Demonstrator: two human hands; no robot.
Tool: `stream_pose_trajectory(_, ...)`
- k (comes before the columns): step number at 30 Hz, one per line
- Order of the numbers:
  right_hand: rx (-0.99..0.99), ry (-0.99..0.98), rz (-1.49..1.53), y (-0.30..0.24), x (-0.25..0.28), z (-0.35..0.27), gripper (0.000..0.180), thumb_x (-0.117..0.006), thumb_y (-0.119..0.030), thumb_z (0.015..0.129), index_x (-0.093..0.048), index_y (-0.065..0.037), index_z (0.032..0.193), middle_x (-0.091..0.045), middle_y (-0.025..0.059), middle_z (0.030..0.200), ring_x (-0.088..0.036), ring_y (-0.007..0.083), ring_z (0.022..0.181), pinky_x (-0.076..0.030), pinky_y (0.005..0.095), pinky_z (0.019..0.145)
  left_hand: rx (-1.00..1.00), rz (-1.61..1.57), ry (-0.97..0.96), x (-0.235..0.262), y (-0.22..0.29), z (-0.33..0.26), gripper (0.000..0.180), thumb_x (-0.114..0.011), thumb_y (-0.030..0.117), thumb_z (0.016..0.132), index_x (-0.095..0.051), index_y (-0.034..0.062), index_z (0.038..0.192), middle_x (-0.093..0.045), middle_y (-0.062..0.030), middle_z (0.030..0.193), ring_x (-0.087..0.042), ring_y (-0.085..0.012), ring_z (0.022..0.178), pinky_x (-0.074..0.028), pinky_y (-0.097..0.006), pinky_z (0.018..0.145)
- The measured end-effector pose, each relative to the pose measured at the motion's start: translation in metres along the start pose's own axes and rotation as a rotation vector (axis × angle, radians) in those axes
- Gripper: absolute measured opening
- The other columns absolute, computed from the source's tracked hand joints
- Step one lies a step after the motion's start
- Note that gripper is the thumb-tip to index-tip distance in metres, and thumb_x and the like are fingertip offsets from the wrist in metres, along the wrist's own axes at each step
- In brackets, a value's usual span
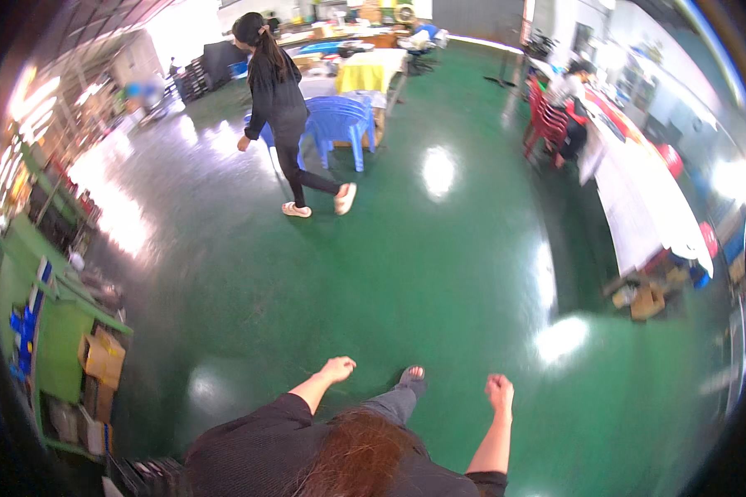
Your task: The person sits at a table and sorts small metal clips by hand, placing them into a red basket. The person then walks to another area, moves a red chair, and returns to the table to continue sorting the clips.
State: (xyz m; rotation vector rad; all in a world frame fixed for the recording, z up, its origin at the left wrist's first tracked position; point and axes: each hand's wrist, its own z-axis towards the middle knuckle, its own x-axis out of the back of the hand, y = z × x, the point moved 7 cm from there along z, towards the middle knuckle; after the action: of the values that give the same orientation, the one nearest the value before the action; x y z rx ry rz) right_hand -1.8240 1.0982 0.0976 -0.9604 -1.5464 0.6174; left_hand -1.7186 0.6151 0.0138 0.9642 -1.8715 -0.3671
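"Start me at the hands."

"The left hand (pixel 338 369) is at the lower middle of the frame, the right hand (pixel 499 389) lower right of centre. They're well apart from each other, held out in front of the body."

"Gripping anything?"

"The fingers look curled inward on both, but I can't tell how tightly they're closed."

"What's nearest to them?"

"A dark open-toed shoe (pixel 409 383) on the wearer's own foot, lower centre, between the two hands. Under that, the shiny green floor (pixel 331 290), filling the middle of the frame."

"Further out?"

"Lower left, a green rack (pixel 58 344) with an open cardboard box (pixel 104 358) and something blue (pixel 25 331). At the right, a long desk (pixel 651 199) covered in white, and a brown carton (pixel 647 303) near its closer end."

"And the upper part?"

"Upper left of centre, a person in dark clothes (pixel 280 99) in mid-stride, beside blue plastic chairs (pixel 340 118). Just behind those, a yellow cloth (pixel 361 76) hangs over another desk (pixel 394 66). Upper right, a seated person (pixel 570 89) is at the white-covered desk, by stacked red chairs (pixel 545 124)."
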Motion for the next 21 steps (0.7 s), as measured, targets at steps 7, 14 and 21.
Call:
stream_pose_trajectory(7,0.235,-0.38,-0.947,0.168,0.035,0.04,0.024,-0.061,-0.034,0.071,-0.058,-0.011,0.066,-0.058,0.0095,0.063,-0.059,0.0284,0.067,-0.048,0.0408,0.062,0.12,0.547,-0.612,-0.032,0.109,0.147,0.024,-0.051,0.016,0.073,-0.066,0.0065,0.088,-0.065,-0.0134,0.088,-0.061,-0.0299,0.079,-0.047,-0.044,0.066)
stream_pose_trajectory(14,-0.061,-0.488,-0.838,0.136,0.065,0.282,0.018,-0.059,-0.029,0.067,-0.056,-0.012,0.064,-0.058,0.0081,0.063,-0.058,0.0265,0.066,-0.046,0.0391,0.058,-0.243,-0.161,0.078,0.068,0.452,0.395,0.027,-0.047,0.024,0.086,-0.058,0.0124,0.107,-0.062,-0.0128,0.103,-0.059,-0.0289,0.096,-0.046,-0.038,0.083)
stream_pose_trajectory(21,0.122,-0.56,-0.975,0.141,0.162,0.575,0.012,-0.057,-0.025,0.064,-0.055,-0.013,0.061,-0.057,0.0067,0.064,-0.058,0.0246,0.065,-0.045,0.0375,0.054,-0.29,-0.11,0.181,-0.035,0.509,0.549,0.029,-0.041,0.027,0.089,-0.057,0.0096,0.105,-0.061,-0.014,0.101,-0.057,-0.0314,0.097,-0.046,-0.04,0.083)
